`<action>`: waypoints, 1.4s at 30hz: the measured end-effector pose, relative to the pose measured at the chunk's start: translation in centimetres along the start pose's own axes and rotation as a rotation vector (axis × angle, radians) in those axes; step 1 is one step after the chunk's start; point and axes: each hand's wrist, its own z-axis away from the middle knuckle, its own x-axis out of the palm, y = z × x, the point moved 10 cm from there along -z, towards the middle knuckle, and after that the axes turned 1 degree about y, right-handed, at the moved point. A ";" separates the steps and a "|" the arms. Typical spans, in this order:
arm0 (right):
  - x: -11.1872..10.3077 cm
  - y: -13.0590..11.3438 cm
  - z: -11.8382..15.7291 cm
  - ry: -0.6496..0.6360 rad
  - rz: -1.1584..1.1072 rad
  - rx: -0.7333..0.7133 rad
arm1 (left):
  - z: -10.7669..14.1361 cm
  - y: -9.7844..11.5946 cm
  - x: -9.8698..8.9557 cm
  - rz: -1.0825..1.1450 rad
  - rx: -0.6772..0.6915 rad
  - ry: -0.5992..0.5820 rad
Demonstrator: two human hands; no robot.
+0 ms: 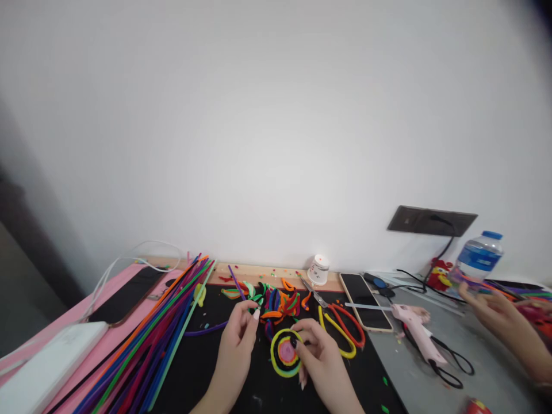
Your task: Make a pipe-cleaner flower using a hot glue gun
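My right hand (317,351) pinches the edge of a flat, round coil of pipe cleaners (286,352), with a pink centre and orange, black and yellow-green rings. Close by on the left, my left hand (238,336) has its thumb and forefinger together. A purple pipe cleaner (235,280) runs up from behind those fingers, and another purple length (206,330) reaches left from the same hand; whether they are one piece is hidden. Just beyond both hands lies a heap of short, bent, multicoloured pipe-cleaner pieces (280,303) on the black mat (190,371).
Long pipe cleaners (146,339) lie at left beside a phone (127,294) and a white box (56,368). Scissors (340,328), a paper cup (318,270), another phone (366,302) and a pink glue gun (419,336) are at right. Another person's hand (495,313) is near a water bottle (478,256).
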 end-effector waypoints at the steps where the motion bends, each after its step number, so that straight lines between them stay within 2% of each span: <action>1: 0.0 -0.1 0.0 -0.002 -0.002 0.000 | -0.1 0.0 0.0 0.003 0.007 -0.002; 13: 0.0 0.1 0.0 0.016 -0.009 -0.006 | 0.4 0.7 1.1 -0.020 0.005 -0.095; 20: -0.6 -2.1 -0.8 0.131 -0.007 -0.113 | 0.4 1.0 1.1 -0.043 -0.005 -0.120; 26: 0.7 -2.5 -2.7 0.076 -0.030 -0.160 | -0.2 0.3 1.0 -0.049 0.002 -0.159; 30: 1.8 -1.6 -3.1 0.031 -0.071 -0.166 | -0.5 0.0 1.6 -0.054 -0.006 -0.242; 34: 1.9 -0.8 -3.2 0.020 -0.096 -0.149 | -0.6 -0.2 2.7 -0.075 -0.020 -0.342; 39: 1.4 -0.7 -3.3 0.014 -0.093 -0.111 | -0.2 0.7 3.7 -0.227 0.049 -0.450; 42: 1.7 -0.5 -3.1 0.002 -0.091 -0.085 | -0.1 1.2 3.7 -0.258 0.074 -0.481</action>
